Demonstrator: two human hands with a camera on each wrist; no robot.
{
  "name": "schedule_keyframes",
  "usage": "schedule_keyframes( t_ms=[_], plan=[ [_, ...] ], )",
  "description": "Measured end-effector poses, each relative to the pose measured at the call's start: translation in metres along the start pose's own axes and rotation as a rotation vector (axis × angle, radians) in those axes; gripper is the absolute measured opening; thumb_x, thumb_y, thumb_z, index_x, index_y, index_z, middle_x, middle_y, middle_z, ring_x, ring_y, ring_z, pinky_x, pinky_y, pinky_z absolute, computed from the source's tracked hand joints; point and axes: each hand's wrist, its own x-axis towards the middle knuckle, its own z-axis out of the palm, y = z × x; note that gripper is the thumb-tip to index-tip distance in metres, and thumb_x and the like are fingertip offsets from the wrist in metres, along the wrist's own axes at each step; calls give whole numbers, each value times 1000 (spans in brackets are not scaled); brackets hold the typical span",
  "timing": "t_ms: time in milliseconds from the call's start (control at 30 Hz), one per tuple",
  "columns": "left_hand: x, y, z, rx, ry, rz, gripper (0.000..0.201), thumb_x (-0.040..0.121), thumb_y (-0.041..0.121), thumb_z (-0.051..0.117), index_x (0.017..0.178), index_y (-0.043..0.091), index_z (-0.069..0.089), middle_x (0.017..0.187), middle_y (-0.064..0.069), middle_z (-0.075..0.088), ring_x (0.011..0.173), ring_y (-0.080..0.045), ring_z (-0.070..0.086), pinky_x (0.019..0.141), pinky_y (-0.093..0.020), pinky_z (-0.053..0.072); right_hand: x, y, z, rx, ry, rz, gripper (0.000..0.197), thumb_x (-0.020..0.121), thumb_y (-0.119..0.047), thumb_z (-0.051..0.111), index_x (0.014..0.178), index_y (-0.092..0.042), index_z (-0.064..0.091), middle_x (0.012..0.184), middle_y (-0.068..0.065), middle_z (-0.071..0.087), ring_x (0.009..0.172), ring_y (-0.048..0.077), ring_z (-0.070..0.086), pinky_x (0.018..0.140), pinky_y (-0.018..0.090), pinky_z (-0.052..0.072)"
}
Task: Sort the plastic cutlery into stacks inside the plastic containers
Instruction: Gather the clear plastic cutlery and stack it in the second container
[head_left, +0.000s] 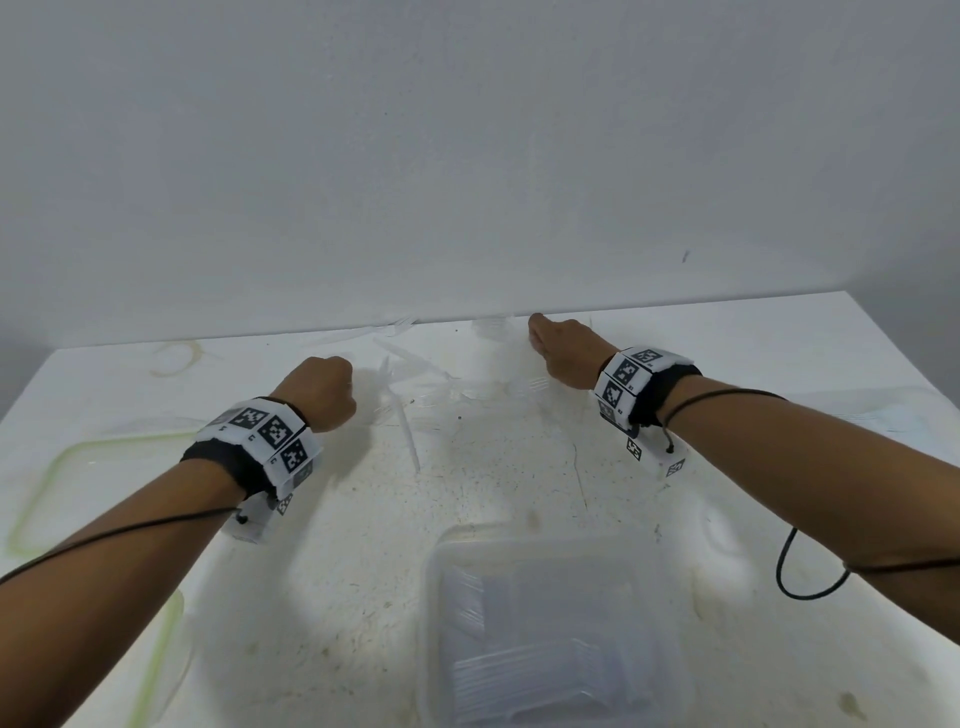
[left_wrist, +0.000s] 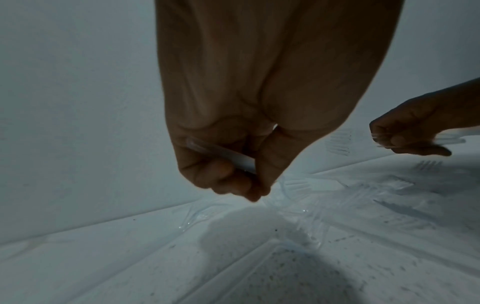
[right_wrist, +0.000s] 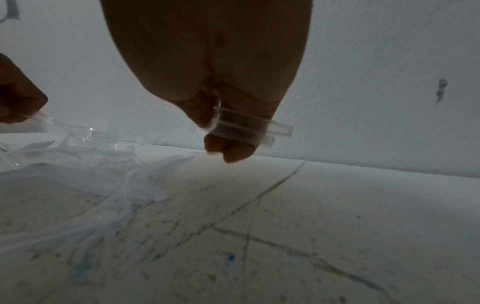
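Clear cutlery (head_left: 415, 384), barely discernible against white table (head_left: 519, 483)

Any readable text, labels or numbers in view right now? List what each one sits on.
No readable words, brands or numbers.
Left wristband: black-and-white square code markers; tiny characters beside them too small to read.
Right wristband: same markers, tiny characters unreadable.
Clear container and cutlery pile: no print visible.

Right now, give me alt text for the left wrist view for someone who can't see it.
The left hand grips a clear utensil handle above a white table strewn with clear cutlery; the right hand holds forks at right.
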Motion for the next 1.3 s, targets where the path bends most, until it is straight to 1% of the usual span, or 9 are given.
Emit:
schedule_keyframes(
  t_ms=[133,233,367,467,567,733,933,1100,1300],
  plan=[
    [-2,2,-9,18,65,-93,7,83,10,44,76,10,46,80,-8,55,72,-24,52,64,-30,40,-1,3,-1,-28,48,41,6,95,-16,37,100,-12,37,92,11,61,83,34,57,77,44,49],
    [-4,6,-17,29,200,-107,24,92,28,43,81,9,51,81,-7,55,79,-30,54,69,-33,42,-6,8,-1,-42,48,83,18,91,-25,48,77,-14,44,78,4,55,76,27,52,67,33,41],
    [-1,22,-11,-20,143,175,35,100,26,38,73,10,51,78,-8,60,80,-30,57,71,-35,42,-13,9,2,-25,38,91,43,92,-30,49,54,-17,34,57,0,39,54,18,39,62,31,37],
    [9,42,2,-73,94,353,24,95,3,40,97,8,63,99,-8,67,92,-27,60,77,-31,43,-20,14,3,-22,40,137,42,95,-28,43,57,-13,36,60,3,43,60,25,45,60,31,34],
    [21,67,12,-88,73,403,40,86,-8,41,117,9,58,106,-7,57,97,-22,54,80,-27,40,-25,27,1,24,31,207,36,97,-22,38,65,-6,43,72,11,53,72,31,53,65,33,39],
    [42,96,23,71,70,451,35,92,22,56,127,21,55,123,-2,53,118,-24,44,95,-38,43,-32,48,-4,60,76,192,32,87,-18,47,59,-4,44,64,11,54,63,27,49,59,34,39],
    [48,109,28,88,55,480,8,88,24,61,82,20,60,91,2,65,97,-22,53,78,-35,47,-37,51,-1,-3,90,126,37,88,-21,48,56,-13,32,59,4,44,55,21,41,52,30,29],
    [43,101,25,99,-32,479,8,83,20,63,80,21,56,84,7,59,85,-16,49,80,-36,48,-38,53,4,-7,91,117,38,88,-19,48,56,-12,30,59,6,40,56,22,38,55,33,31],
    [41,97,13,79,-14,463,16,80,9,53,70,20,46,73,1,59,73,-19,53,63,-32,43,-39,62,1,-31,108,137,38,89,-22,49,57,-14,31,60,4,43,60,26,44,56,31,33]
  ],
)
